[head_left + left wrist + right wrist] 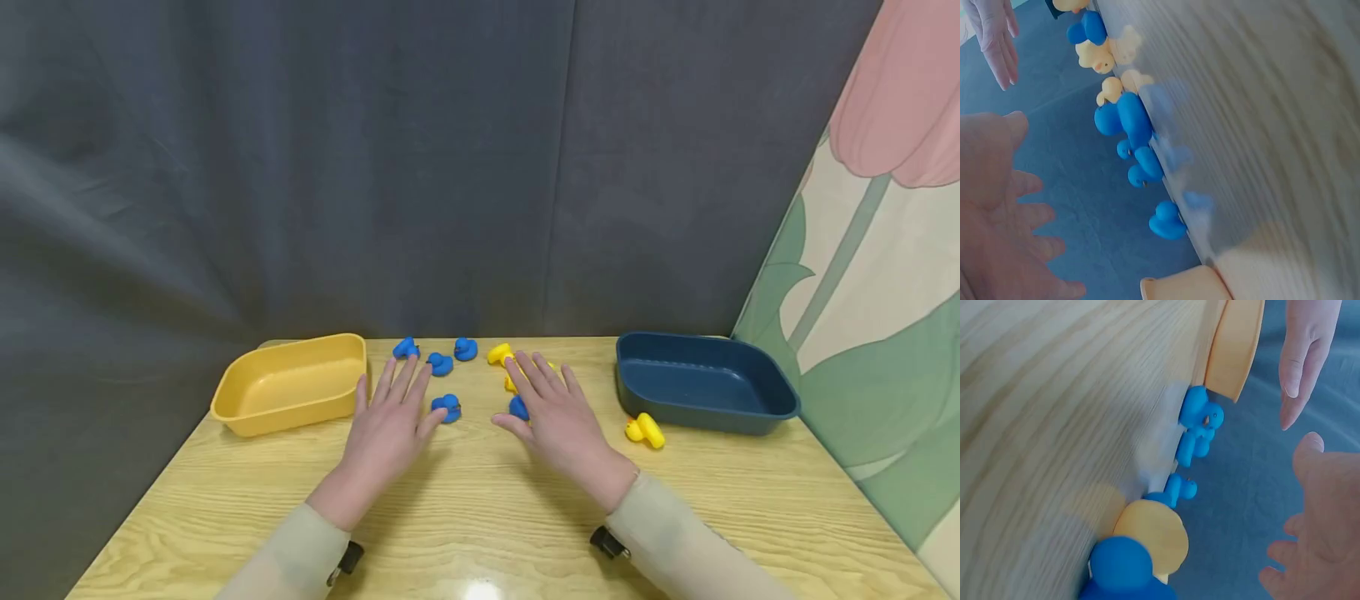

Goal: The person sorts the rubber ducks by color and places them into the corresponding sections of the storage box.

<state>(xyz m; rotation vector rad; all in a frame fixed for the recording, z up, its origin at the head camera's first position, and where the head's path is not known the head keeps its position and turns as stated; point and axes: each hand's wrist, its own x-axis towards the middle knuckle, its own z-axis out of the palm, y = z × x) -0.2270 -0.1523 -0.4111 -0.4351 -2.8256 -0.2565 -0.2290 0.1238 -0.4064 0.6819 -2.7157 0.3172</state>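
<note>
In the head view my left hand (pixel 386 433) hovers over the table, palm down with fingers spread, holding nothing. Small blue toy ducks lie around its fingertips: one blue duck (pixel 447 407) is beside the thumb, another blue duck (pixel 440 364) just past the fingers. My right hand (pixel 558 425) is held the same way, fingers straight, holding nothing. It partly covers a blue duck (pixel 518 407) and some yellow ducks; one yellow duck (pixel 499 354) shows beyond its fingers. Both wrist views show a gap between the hands and the ducks, including the blue duck (pixel 1132 119) and blue duck (pixel 1121 565).
A yellow bin (pixel 292 412) stands at the left of the wooden table (pixel 480 508), a dark blue bin (pixel 705 417) at the right. Near the blue bin's front lies a yellow duck (pixel 647 431). A dark grey curtain (pixel 450 167) hangs behind the table.
</note>
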